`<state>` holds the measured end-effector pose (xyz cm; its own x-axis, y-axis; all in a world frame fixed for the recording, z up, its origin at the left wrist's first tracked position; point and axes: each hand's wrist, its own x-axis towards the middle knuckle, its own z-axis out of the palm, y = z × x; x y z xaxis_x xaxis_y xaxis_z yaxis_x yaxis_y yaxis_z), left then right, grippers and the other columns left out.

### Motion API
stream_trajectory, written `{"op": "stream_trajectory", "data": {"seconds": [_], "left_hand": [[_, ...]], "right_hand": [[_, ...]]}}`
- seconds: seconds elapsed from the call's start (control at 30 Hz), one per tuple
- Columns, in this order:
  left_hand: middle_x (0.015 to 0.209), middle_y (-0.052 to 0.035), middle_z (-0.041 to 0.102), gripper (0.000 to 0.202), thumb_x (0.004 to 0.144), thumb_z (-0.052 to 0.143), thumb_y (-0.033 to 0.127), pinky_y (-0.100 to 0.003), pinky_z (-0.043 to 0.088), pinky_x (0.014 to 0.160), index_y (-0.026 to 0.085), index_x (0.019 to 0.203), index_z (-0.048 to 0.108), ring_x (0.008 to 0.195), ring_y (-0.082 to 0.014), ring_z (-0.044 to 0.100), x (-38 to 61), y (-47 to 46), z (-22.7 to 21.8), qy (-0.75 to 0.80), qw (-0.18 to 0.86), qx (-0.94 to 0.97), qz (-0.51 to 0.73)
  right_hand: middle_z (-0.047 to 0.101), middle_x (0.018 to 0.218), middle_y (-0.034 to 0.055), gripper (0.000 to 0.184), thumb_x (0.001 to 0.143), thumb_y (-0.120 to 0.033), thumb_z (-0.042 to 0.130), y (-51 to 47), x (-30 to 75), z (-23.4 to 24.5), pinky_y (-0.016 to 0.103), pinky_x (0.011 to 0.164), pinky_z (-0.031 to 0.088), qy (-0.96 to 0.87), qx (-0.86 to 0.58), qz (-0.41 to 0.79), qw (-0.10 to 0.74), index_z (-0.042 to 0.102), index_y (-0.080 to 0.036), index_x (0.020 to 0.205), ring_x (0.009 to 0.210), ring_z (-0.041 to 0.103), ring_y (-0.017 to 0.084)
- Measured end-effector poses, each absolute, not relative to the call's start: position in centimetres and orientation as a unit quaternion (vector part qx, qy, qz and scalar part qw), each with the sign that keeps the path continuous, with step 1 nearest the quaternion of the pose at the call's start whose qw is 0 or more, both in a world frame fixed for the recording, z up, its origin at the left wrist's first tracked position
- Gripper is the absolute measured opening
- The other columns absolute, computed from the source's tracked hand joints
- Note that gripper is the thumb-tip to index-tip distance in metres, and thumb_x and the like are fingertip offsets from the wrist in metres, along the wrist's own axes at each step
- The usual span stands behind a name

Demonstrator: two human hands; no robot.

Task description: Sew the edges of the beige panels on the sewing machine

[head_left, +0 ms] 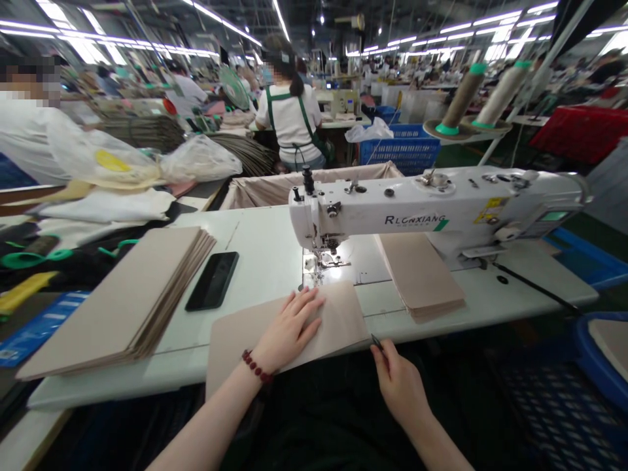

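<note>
A beige fabric piece (338,320) lies on the white sewing table (265,255), its far edge close to the needle of the white sewing machine (432,209). My left hand (289,327) rests flat on this piece with fingers stretched out. My right hand (397,383) is at the table's near edge, fingers pinched on a small thin dark tool (377,341) that touches the fabric's near right corner. A red bead bracelet (256,367) is on my left wrist.
A tall stack of beige pieces (122,294) lies at left, a smaller stack (422,275) under the machine arm. A black phone (212,280) lies between. Thread cones (464,98) stand behind. A cloth bin (275,186), blue crates (400,154) and other workers are beyond.
</note>
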<state>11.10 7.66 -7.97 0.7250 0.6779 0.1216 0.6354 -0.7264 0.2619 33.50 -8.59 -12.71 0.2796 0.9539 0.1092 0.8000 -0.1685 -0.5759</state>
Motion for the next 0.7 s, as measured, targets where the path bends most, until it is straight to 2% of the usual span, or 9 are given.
{"op": "stream_trajectory", "data": {"seconds": [0.13,0.23,0.3,0.4,0.43,0.5,0.57,0.63,0.7], "left_hand": [[0.147,-0.0124,0.037,0.070,0.088,0.053,0.055,-0.055,0.018,0.114,0.023,0.146,0.030,0.138,-0.0332,0.029,9.1,7.7,-8.2,0.456,0.097,0.876,0.121],[0.132,-0.0148,0.046,0.084,0.078,0.064,0.058,-0.053,0.031,0.107,0.020,0.145,0.030,0.125,-0.0345,0.043,7.8,7.7,-8.0,0.485,0.142,0.854,0.122],[0.120,-0.0123,0.049,0.074,0.076,0.067,0.056,-0.048,0.040,0.099,0.020,0.135,0.042,0.115,-0.0320,0.049,7.2,7.3,-7.5,0.494,0.187,0.839,0.131],[0.108,-0.0074,0.053,0.033,0.087,0.055,0.048,-0.040,0.046,0.090,0.021,0.107,0.054,0.099,-0.0251,0.055,6.2,6.1,-6.2,0.486,0.271,0.818,0.146],[0.103,-0.0055,0.055,0.025,0.092,0.048,0.045,-0.037,0.047,0.085,0.022,0.100,0.054,0.093,-0.0226,0.057,5.5,5.6,-5.7,0.479,0.305,0.810,0.143],[0.092,-0.0020,0.058,0.024,0.096,0.040,0.043,-0.032,0.048,0.079,0.022,0.096,0.052,0.083,-0.0195,0.059,3.6,4.9,-4.4,0.478,0.360,0.789,0.141],[0.086,0.0001,0.060,0.025,0.095,0.042,0.046,-0.030,0.048,0.077,0.023,0.099,0.052,0.082,-0.0191,0.060,0.6,5.0,-2.7,0.517,0.363,0.754,0.180],[0.089,0.0003,0.063,0.032,0.092,0.049,0.051,-0.028,0.049,0.077,0.023,0.107,0.051,0.085,-0.0194,0.062,-3.2,6.5,-0.6,0.581,0.321,0.703,0.255],[0.094,-0.0003,0.064,0.045,0.089,0.050,0.058,-0.025,0.051,0.067,0.022,0.116,0.048,0.081,-0.0184,0.063,-7.4,9.4,1.7,0.629,0.295,0.654,0.298]], "right_hand": [[0.065,0.069,-0.0008,0.025,0.097,-0.043,0.039,-8.8,34.5,-12.0,0.025,0.054,0.042,-0.560,-0.759,0.133,0.305,0.053,-0.023,0.101,0.061,0.066,0.018],[0.072,0.088,0.0020,0.036,0.094,-0.043,0.044,-8.0,35.0,-11.6,0.026,0.063,0.049,-0.575,-0.751,0.113,0.303,0.050,-0.024,0.124,0.076,0.070,0.019],[0.072,0.092,0.0009,0.045,0.095,-0.039,0.043,-7.1,35.2,-11.4,0.026,0.064,0.050,-0.611,-0.738,0.106,0.265,0.042,-0.029,0.138,0.078,0.070,0.019],[0.072,0.087,0.0005,0.050,0.094,-0.033,0.042,-6.4,35.4,-11.1,0.027,0.061,0.049,-0.656,-0.722,0.083,0.204,0.036,-0.030,0.144,0.073,0.069,0.019],[0.072,0.086,0.0010,0.049,0.094,-0.031,0.041,-6.5,35.5,-10.9,0.027,0.061,0.049,-0.670,-0.710,0.078,0.201,0.038,-0.029,0.143,0.072,0.069,0.019],[0.071,0.081,0.0009,0.040,0.093,-0.029,0.043,-7.0,35.5,-10.3,0.025,0.061,0.048,-0.721,-0.654,0.103,0.206,0.052,-0.027,0.132,0.069,0.067,0.017],[0.067,0.069,-0.0010,0.022,0.092,-0.030,0.047,-7.8,35.4,-9.6,0.021,0.059,0.045,-0.783,-0.565,0.163,0.205,0.067,-0.025,0.100,0.061,0.063,0.013],[0.061,0.061,-0.0019,0.028,0.093,-0.033,0.048,-8.6,35.7,-9.1,0.019,0.055,0.042,-0.811,-0.510,0.205,0.201,0.064,-0.023,0.073,0.054,0.058,0.010],[0.061,0.066,-0.0007,0.029,0.095,-0.034,0.045,-8.9,36.7,-8.8,0.018,0.055,0.043,-0.799,-0.524,0.195,0.222,0.065,-0.022,0.078,0.056,0.058,0.010]]}}
